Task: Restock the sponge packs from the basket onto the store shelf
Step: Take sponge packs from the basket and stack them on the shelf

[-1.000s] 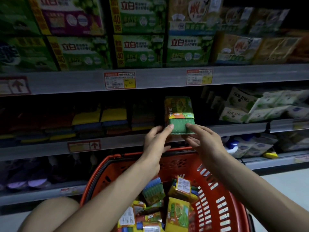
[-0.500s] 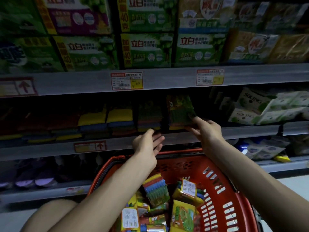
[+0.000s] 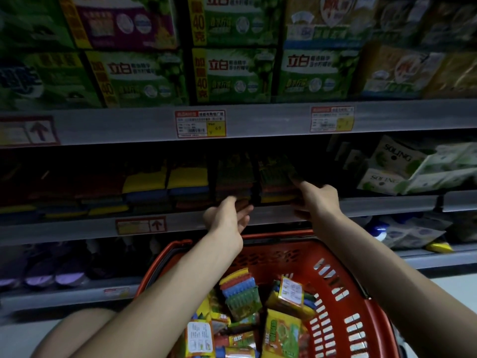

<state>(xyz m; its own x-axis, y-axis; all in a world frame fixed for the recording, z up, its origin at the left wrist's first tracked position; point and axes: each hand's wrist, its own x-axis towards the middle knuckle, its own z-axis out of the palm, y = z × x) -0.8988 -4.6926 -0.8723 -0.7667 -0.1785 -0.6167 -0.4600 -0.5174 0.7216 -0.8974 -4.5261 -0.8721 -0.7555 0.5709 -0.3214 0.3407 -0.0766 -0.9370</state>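
Green-and-yellow wrapped sponge pack point(image 3: 277, 174) now upright on grey metal shelf point(image 3: 387, 202), released. Left grip point(image 3: 227, 220) apart, pulled back empty; right grip point(image 3: 318, 200) apart, fingertips nudging pack. Next: more packs point(image 3: 284, 329) from red plastic basket point(image 3: 343, 280).

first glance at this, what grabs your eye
The red basket at the bottom, piled with bright sponge packs, stands out most. Above it, the right hand reaches to a pack on the dim middle shelf, with the left hand empty beside it. Green boxes fill the top shelf.
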